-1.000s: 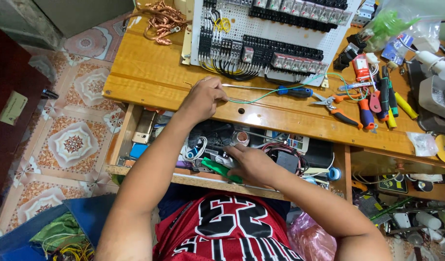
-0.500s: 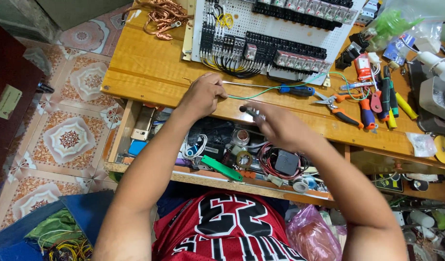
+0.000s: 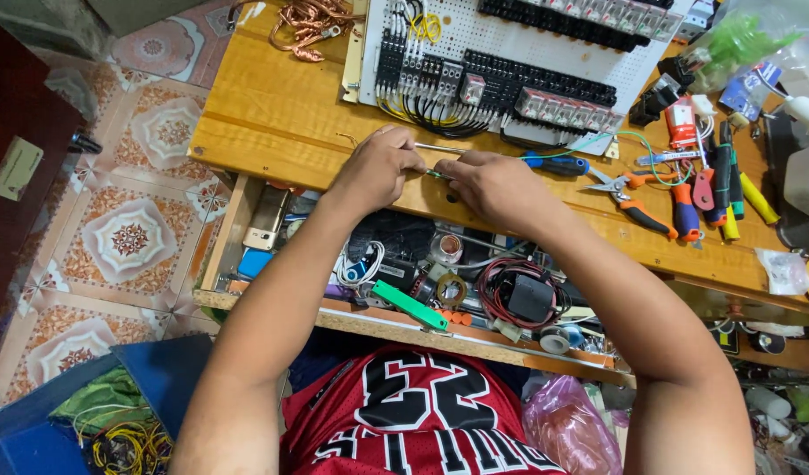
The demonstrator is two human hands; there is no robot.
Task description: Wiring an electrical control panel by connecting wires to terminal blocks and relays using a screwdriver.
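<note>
Your fingers on the left hand are pinched together on a thin green wire, and the right hand meets it from the other side, its fingertips closed on the same wire. The wire lies just above the wooden worktop, near its front edge. Just right of your right hand lie a blue-handled screwdriver and orange-handled pliers. Beyond your hands rests a white perforated panel with black terminal blocks. Below them, an open drawer holds cable coils and tape rolls.
</note>
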